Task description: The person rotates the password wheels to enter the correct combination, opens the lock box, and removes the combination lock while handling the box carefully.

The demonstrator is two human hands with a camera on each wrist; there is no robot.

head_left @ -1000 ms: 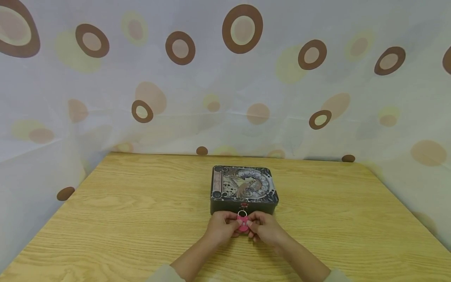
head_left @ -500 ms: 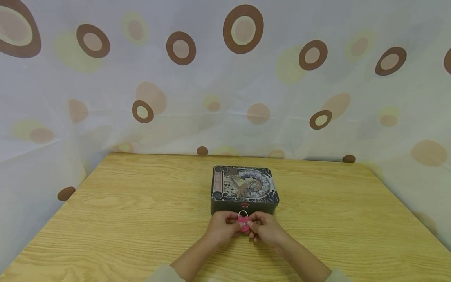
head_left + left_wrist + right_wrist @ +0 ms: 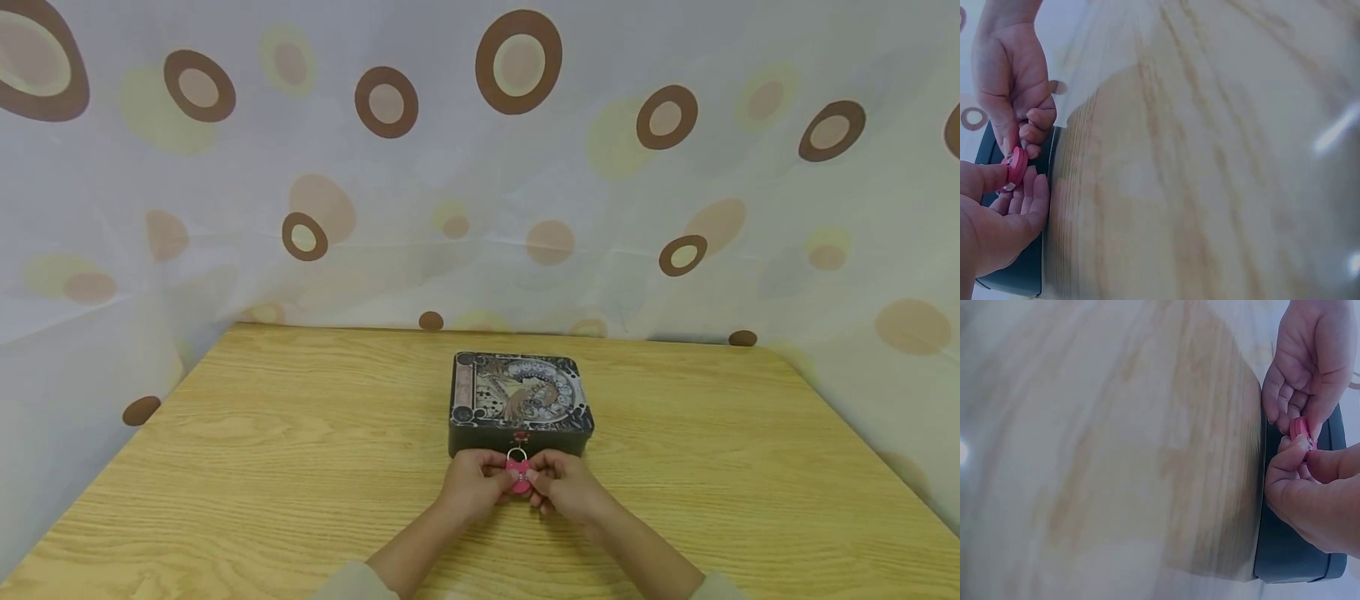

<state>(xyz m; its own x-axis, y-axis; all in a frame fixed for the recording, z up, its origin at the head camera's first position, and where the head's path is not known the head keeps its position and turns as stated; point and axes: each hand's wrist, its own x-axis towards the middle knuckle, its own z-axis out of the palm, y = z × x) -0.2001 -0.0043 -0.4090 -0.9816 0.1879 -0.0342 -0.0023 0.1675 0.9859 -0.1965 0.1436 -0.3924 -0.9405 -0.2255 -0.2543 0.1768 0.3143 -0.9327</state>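
A pink combination padlock with number dials and a silver shackle is at the front of a dark tin box. The shackle stands upright just below the box's red clasp. My left hand pinches the padlock's left side, its thumb on the face by the dials. From the other side my right hand pinches it too, thumb and fingers at the right edge. In the left wrist view the padlock sits between both hands' fingertips, and the right wrist view shows the padlock partly covered by fingers.
The box's printed lid is down. Under it spreads a wood-grain table. Behind and at both sides hangs a pale curtain with brown and beige ovals.
Both hands keep their grip on the padlock in nearly the same place. The left thumb shifts slightly over the padlock's face. The box stays where it was.
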